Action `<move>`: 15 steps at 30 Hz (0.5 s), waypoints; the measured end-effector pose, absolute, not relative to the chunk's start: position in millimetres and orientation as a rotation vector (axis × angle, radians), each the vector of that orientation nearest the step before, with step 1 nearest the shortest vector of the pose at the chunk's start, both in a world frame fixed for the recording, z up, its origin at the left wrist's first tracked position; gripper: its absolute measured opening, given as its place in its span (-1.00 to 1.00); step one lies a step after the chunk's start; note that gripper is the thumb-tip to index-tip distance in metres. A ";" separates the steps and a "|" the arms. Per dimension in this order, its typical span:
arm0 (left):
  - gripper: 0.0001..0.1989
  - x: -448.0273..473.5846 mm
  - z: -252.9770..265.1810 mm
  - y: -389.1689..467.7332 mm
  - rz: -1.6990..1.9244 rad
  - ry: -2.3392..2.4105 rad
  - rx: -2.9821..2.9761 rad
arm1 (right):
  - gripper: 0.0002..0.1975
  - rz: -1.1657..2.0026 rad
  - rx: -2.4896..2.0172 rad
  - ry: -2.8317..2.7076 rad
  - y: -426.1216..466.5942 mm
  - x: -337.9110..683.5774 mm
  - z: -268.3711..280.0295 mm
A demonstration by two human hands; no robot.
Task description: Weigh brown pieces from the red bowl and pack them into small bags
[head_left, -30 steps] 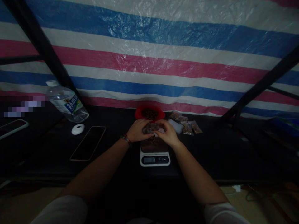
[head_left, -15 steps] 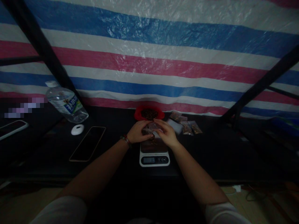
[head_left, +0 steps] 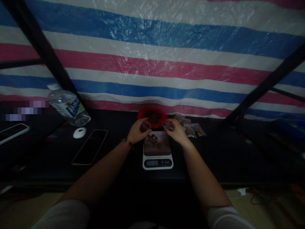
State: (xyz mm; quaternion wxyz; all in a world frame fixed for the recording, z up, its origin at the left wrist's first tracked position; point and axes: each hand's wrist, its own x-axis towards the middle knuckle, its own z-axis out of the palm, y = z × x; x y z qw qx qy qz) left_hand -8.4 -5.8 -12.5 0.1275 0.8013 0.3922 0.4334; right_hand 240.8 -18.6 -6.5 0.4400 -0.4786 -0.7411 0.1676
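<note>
A small kitchen scale (head_left: 157, 163) with a white body and dark top plate lies between my forearms. On its plate is a small heap of brownish dried pieces (head_left: 153, 139). My left hand (head_left: 138, 131) is closed around a small clear plastic cup (head_left: 145, 126) beyond the plate's left side. Over the far right corner, my right hand (head_left: 175, 129) grips another small clear plastic piece (head_left: 168, 126), cup-like but dim. Just behind both hands stands a red bowl (head_left: 164, 118) of dark dried pieces. The display's digits are too dim to read.
Small filled zip bags (head_left: 190, 130) lie to the right of the bowl. On the left are a phone (head_left: 90, 147), a white mouse (head_left: 79, 132), a clear bottle (head_left: 69, 106) and another phone (head_left: 14, 132). Dark metal posts flank a striped plastic sheet (head_left: 152, 73) behind the table.
My hands have parted from close together over the scale, each with a clear piece in it. The heap on the plate now shows fully. My right hand covers the pale stack near the bags.
</note>
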 end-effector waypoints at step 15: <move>-0.49 -13.2 -17.6 1.2 1.365 1.242 2.279 | -0.61 0.242 -1.327 -1.978 -10.9 251.6 -9.7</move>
